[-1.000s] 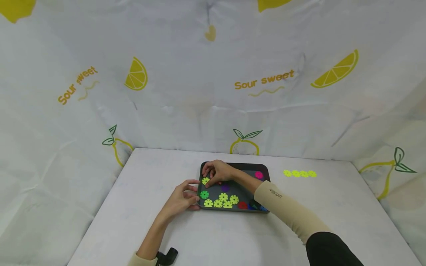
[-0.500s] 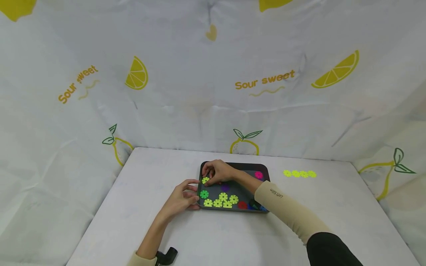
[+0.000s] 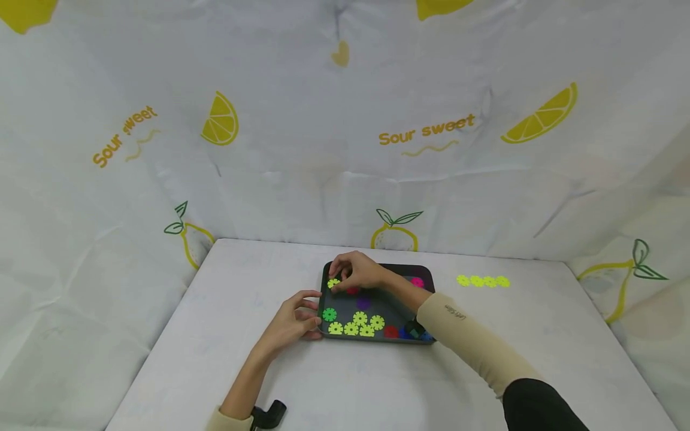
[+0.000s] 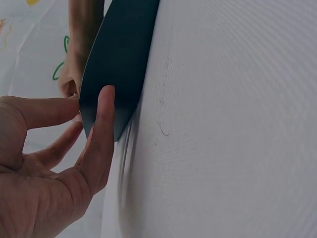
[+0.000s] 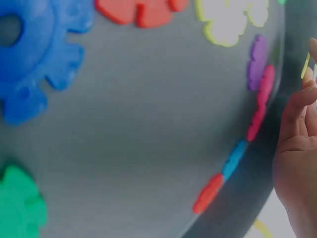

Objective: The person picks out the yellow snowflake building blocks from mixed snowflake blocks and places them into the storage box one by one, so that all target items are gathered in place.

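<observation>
My right hand [image 3: 358, 272] is over the far left part of the dark tray [image 3: 430, 299], pinching a yellow notched disc [image 3: 333, 283] between its fingertips. In the right wrist view that disc [image 5: 305, 65] shows edge-on between the fingers, as a thin strip. Relaxed, spread fingers of my left hand [image 3: 293, 320] touch the tray's left side from outside. In the left wrist view, one fingertip of the left hand [image 4: 59, 183] meets the tray's rim and another lies along the outer wall [image 4: 121, 59]. Several yellow discs [image 3: 351, 328] lie near the tray's front left corner.
Other notched discs in the tray include a green one [image 3: 329, 314], a purple one [image 3: 363, 303], a pink one [image 3: 417, 282] and a red one [image 3: 391, 331]. To the right of the tray, a row of yellow discs [image 3: 489, 281] lies on the white table [image 3: 356, 389].
My right hand has risen a little toward the far edge of the tray, and the pinched yellow disc has moved with it. The left hand stays against the tray.
</observation>
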A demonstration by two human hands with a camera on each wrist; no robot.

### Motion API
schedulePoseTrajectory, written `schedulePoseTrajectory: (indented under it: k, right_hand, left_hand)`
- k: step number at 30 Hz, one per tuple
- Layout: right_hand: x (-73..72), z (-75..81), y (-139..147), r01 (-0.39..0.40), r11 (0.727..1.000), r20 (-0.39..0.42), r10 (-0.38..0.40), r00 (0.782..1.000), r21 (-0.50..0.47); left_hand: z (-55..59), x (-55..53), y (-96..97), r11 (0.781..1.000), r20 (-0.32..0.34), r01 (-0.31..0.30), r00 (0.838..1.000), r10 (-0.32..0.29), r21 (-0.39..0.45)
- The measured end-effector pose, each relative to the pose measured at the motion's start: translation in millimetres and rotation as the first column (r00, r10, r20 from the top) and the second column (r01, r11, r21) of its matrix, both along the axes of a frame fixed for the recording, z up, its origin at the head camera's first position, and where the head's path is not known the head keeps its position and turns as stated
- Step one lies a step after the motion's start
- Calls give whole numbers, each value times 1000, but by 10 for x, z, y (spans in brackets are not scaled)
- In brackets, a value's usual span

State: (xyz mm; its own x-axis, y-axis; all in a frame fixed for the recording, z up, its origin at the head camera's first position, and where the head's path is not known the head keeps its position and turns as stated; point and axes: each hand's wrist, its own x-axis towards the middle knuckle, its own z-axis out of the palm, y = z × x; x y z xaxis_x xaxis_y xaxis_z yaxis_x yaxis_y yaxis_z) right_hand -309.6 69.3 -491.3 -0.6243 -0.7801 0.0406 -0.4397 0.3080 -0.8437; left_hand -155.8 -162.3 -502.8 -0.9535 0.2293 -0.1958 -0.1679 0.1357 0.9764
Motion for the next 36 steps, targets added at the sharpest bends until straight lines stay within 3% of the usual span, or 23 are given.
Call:
schedulePoseTrajectory:
  k: [4,10,20,28,36]
  right_hand:
    - [1,135,82,14,999,32,-12,999,-46]
    - [-51,380,283,63,995,-2,-63,998,-80]
    - [-90,689,947,212,972,-9,-214,977,-98]
    - [13,747,1517,311,946,-9,-313,950,-91]
    - [176,632,2001,384,920,-4,-385,923,-80]
  left_hand:
    - [-7,-5,-6,1000,1,3,1000,-3,0]
    - [-7,0,-4,1000,-2,0,1000,0,0]
    - [4,2,9,1000,2,-9,1000,9,0]
    - [17,11,7,1000,3,-14,1000,14,0]
    - [20,26,6,1000,5,-14,1000,14,2]
